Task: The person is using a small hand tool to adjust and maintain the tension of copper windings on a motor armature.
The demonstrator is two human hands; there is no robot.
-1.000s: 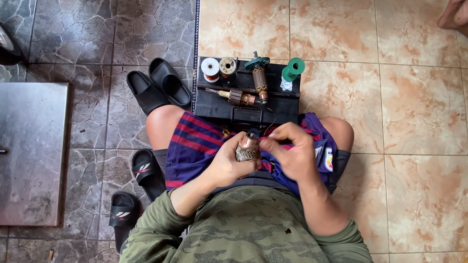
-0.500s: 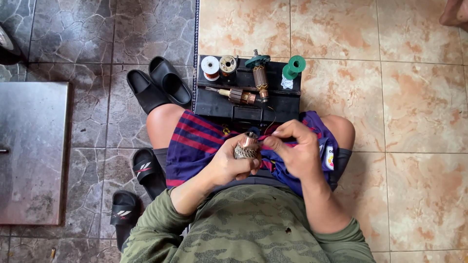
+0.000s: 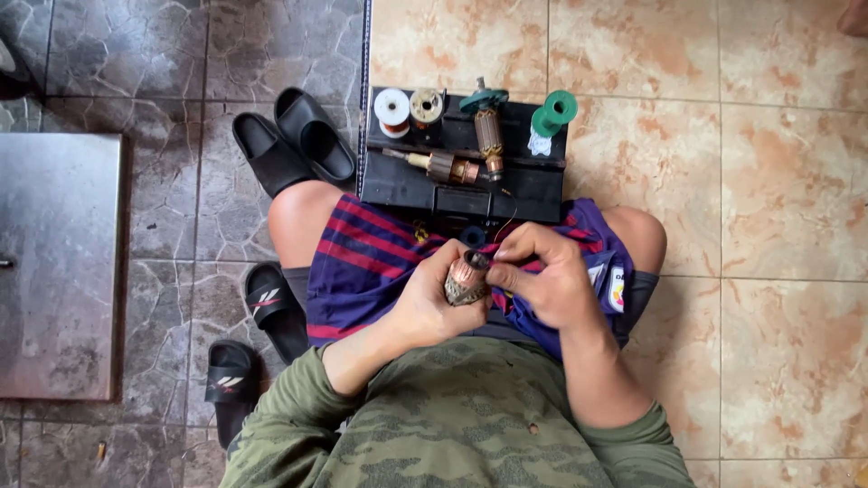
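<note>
I sit on the floor with a small copper-wound motor armature held over my lap. My left hand grips it from below and the left. The fingers of my right hand pinch at its upper end. In front of my knees lies a black tray. On the tray rest two more armatures, a white spool, a brass-coloured spool and a green spool.
A pair of black slides lies left of the tray on dark tiles. Two black sandals sit by my left leg. A grey metal plate covers the floor at far left. Beige tiles spread to the right.
My right hand has shifted slightly along the top of the armature, and the armature has turned a little in my left hand. The things on the tray have not moved.
</note>
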